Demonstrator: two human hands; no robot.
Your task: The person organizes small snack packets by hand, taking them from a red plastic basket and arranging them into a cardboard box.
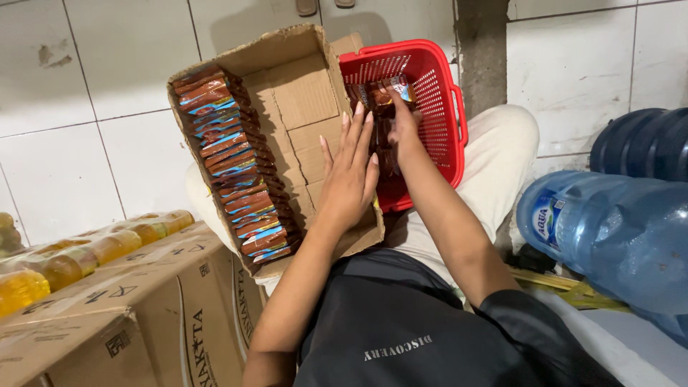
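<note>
The brown snack packets [380, 97] that the right hand [403, 125] is on lie in the red plastic basket [437, 122], heaped along its side nearest the cardboard box [301, 93]. The right hand reaches down into the basket with its fingers curled over the topmost packets; whether they truly pinch one or just press on the heap cannot be told from this view. The basket rests on the person's lap, on the light trouser leg [502, 158], touching the box's right wall.

The left hand [350, 172] lies flat and wide open, fingers stretched and slightly spread, on the inner right wall of the cardboard box, holding nothing. The box is open, tilted on the lap, its flaps folded out. Along its left wall stands a tight row of packets [236, 172], brown with orange and blue edges, set on edge from the far end of the box to the near end; the rest of the box floor is bare cardboard.

To the left of the box, nearer the person, stand closed cardboard cartons [165, 301], and on top of them lie bottles of yellow cooking oil [79, 261] side by side. To the right of the basket, beyond the knee, lie large blue water jugs [609, 229], one behind the other. The floor beyond the box is white tile [107, 64].
</note>
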